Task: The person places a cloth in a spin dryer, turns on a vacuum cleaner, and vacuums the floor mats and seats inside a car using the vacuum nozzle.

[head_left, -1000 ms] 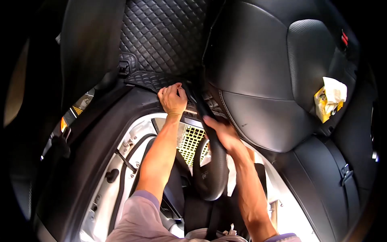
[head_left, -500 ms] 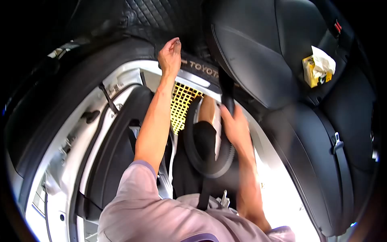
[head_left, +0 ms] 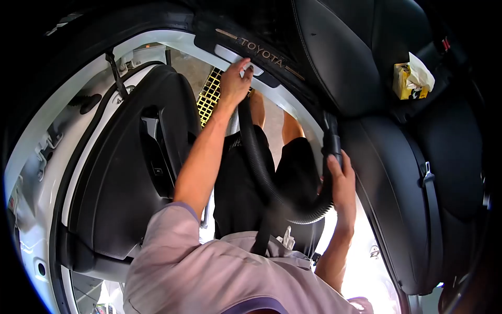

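Note:
My right hand [head_left: 342, 178] is wrapped around the black vacuum cleaner nozzle [head_left: 331, 140], whose tip points into the gap beside the front of the black seat [head_left: 381, 152]. A ribbed vacuum hose [head_left: 261, 175] loops from it across my lap and up past my left wrist. At the door sill, my left hand [head_left: 236, 83] is closed, with fingers curled and thumb near them, at the silver part of the TOYOTA sill plate [head_left: 260, 52]. Whatever those fingers hold, if anything, cannot be made out.
The open car door [head_left: 128, 167] stands on my left. On the right, a yellow tissue pack [head_left: 405, 83] lies on the seats near a seat belt buckle [head_left: 429, 172]. Yellow grating [head_left: 209, 99] shows on the ground beyond the sill.
My left hand has come back from over the car floor to the sill plate. My right hand has moved right with the nozzle, beside the seat. The view has shifted.

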The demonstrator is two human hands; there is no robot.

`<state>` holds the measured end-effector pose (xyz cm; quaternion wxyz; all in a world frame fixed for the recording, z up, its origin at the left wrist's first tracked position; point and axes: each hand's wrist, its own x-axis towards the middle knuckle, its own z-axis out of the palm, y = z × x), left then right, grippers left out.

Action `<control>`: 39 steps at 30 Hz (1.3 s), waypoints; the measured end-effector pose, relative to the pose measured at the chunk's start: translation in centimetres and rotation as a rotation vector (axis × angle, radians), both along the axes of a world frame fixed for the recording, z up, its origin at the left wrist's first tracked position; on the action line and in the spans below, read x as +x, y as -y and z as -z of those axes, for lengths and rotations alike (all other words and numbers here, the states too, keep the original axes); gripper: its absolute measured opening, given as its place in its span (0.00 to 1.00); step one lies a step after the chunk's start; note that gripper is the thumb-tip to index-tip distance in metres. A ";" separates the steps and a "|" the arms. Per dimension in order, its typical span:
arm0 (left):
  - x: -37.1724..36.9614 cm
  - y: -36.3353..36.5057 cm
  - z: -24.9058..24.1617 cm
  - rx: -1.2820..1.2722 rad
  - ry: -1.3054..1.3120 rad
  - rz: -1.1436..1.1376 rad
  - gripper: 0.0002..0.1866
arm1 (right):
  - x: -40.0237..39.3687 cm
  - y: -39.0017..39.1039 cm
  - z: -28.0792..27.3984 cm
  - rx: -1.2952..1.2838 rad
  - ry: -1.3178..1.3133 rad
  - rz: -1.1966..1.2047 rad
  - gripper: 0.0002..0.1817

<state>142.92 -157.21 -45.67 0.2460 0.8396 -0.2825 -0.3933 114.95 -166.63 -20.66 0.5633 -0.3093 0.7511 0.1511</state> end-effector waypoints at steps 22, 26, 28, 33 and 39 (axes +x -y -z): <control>4.4 31.6 -11.7 -0.610 0.034 -0.211 0.29 | 4.2 25.5 14.8 -0.942 0.109 0.146 0.36; -0.7 36.1 -10.4 -0.129 0.807 0.010 0.33 | 4.0 14.8 2.8 -0.342 0.379 0.036 0.50; -1.0 36.5 -9.7 -0.156 0.828 -0.042 0.30 | 2.0 14.8 -0.8 -0.268 0.544 -0.168 0.46; -0.7 36.8 -8.9 -0.179 0.899 -0.039 0.28 | 1.1 31.3 -2.5 -0.617 0.487 0.415 0.32; -0.5 37.5 -9.2 -0.215 0.955 -0.078 0.26 | 10.0 28.7 3.0 -0.425 0.328 0.302 0.48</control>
